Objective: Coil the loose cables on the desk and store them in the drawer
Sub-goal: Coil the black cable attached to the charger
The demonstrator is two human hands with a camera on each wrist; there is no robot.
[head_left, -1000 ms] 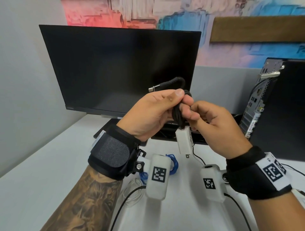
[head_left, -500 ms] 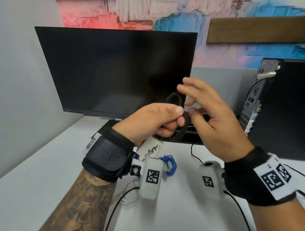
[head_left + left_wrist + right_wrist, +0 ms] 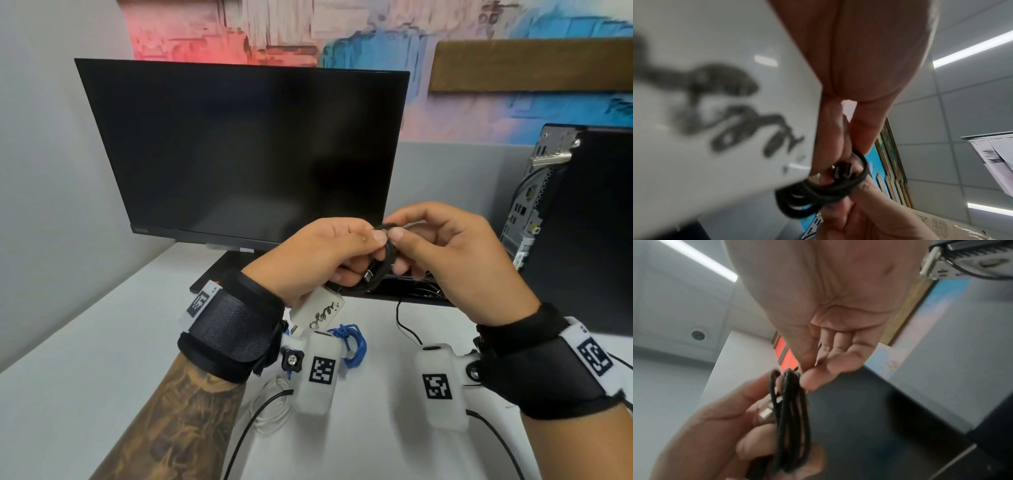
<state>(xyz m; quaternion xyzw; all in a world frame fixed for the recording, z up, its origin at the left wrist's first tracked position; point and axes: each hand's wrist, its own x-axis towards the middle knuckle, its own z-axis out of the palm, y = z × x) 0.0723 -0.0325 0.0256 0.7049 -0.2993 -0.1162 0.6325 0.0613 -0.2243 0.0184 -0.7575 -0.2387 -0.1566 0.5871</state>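
A black braided cable is wound into a small coil, held up in front of the monitor. My left hand grips the coil, fingers curled round its loops. A metal plug lies against those fingers. A white charger block with dark scribbles hangs below the left hand and fills the left wrist view. My right hand pinches the top strand of the coil between thumb and forefinger. A blue cable and a white cable lie on the desk below.
A dark monitor stands at the back, its base on the desk. A black computer tower stands at the right with cables plugged in. A thin black wire runs over the desk. No drawer shows.
My right hand, lifted with fingers spread half a second ago, has come back down and pinches the coil's top strand. The cable's free end is now wound in. The charger block swung left.
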